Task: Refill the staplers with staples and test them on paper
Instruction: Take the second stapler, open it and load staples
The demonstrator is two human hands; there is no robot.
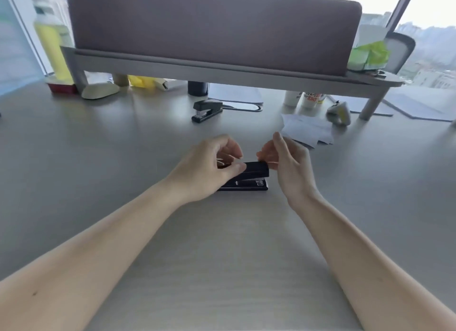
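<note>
Grey laminate desk (222, 256): left hand (212, 165) pinches rear of small black hinged stapler (254, 174), right hand (288, 162) loose-fingered just beside its nose; probably light, rigid, skid-prone, so pin the base.

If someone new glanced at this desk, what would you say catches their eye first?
Two bare hands meet at mid-desk over a black stapler: the left hand grips its rear, the right hand is at its front end. Behind it sits a second stapler, with white paper slips to the right.
</note>
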